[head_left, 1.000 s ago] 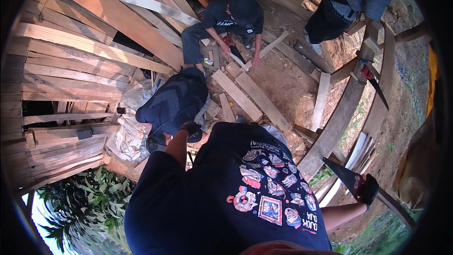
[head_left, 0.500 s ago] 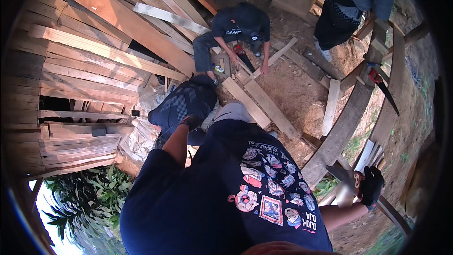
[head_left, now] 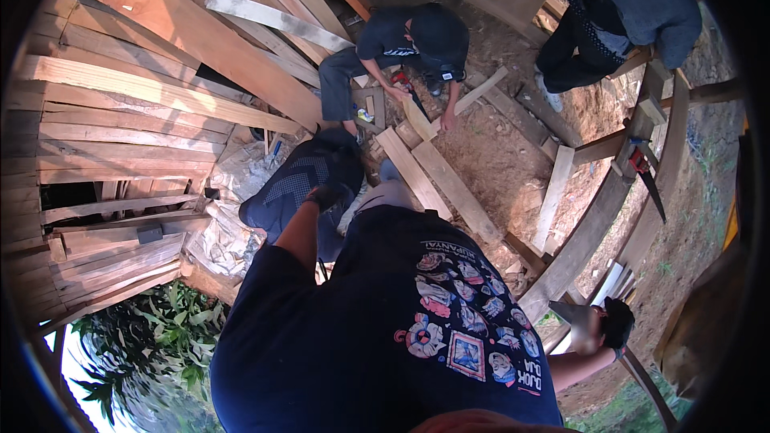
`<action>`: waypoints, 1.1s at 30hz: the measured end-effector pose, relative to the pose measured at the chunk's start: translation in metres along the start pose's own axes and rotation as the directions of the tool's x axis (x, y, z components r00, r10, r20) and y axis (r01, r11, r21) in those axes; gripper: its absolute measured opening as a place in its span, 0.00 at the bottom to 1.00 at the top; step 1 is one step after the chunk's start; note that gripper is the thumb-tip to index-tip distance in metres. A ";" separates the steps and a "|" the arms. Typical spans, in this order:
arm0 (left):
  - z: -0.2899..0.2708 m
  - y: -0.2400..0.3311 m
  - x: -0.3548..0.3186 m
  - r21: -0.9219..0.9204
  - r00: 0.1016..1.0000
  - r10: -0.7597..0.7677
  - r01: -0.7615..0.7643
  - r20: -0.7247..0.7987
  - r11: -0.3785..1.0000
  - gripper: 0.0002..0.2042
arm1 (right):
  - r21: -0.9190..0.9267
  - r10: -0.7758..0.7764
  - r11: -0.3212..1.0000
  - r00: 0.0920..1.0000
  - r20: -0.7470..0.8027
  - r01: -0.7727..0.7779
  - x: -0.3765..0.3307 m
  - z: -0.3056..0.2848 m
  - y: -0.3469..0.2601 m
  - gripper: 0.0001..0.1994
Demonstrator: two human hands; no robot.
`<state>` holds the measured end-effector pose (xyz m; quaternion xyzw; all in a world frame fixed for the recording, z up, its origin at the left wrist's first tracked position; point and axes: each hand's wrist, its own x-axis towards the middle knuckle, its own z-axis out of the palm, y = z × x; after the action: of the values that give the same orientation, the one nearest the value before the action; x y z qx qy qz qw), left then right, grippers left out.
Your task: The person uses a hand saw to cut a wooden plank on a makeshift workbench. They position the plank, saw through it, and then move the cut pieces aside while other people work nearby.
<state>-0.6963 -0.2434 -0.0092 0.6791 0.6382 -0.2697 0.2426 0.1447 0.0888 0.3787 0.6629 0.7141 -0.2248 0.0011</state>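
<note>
Two co-workers take up the ground just ahead: one, bent over point(head_left: 309, 176) in a dark shirt with a dotted chevron pattern, is right by the left hand point(head_left: 325, 196); another, seated point(head_left: 413, 36) beyond, steadies a thin wooden piece point(head_left: 417, 120) by a saw. Farther right stands a person in a loose grey top point(head_left: 646, 4).

Dark gloves cover both hands. The right hand point(head_left: 618, 324) grasps a handsaw point(head_left: 571, 314), its grip blurred and its flat, tapered grey blade pointing left, beside the near end of a rough, weathered beam point(head_left: 585, 236). Whether the left hand grips or touches anything, I cannot tell.

A red-handled saw point(head_left: 639, 160) rests near the far end of that beam, its dark blade reaching past the outer edge. Two straight, sawn boards point(head_left: 459, 192) lie side by side on crumbly brown soil point(head_left: 505, 160). To the left, long planks point(head_left: 128, 124) with visible grain form a slatted surface, a smooth orange-brown board point(head_left: 192, 40) slanting across its upper edge. Wrinkled whitish sheeting point(head_left: 224, 236) bunches at its right edge; glossy, pointed leaves point(head_left: 152, 337) spread below its near edge.
</note>
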 end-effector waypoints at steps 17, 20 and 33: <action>-0.226 -0.401 0.116 -0.932 0.656 -0.681 0.101 0.326 -0.349 0.20 | -0.141 0.288 0.952 0.953 0.094 -0.273 0.013 0.157 -0.280 0.09; -0.237 -0.521 0.096 -0.985 0.392 -0.910 -0.052 0.132 -0.165 0.29 | -0.139 0.260 0.962 0.948 0.182 -0.237 0.036 0.186 -0.304 0.09; -0.342 -0.692 0.110 -0.908 0.020 -0.939 -0.249 0.344 -0.337 0.42 | -0.147 0.418 0.908 0.828 0.375 -0.392 0.026 0.266 -0.378 0.10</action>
<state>-1.3634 0.1153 0.1784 -0.1320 0.8490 0.5068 0.0701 -0.2955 0.0197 0.2526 0.7390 0.5488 -0.3264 0.2148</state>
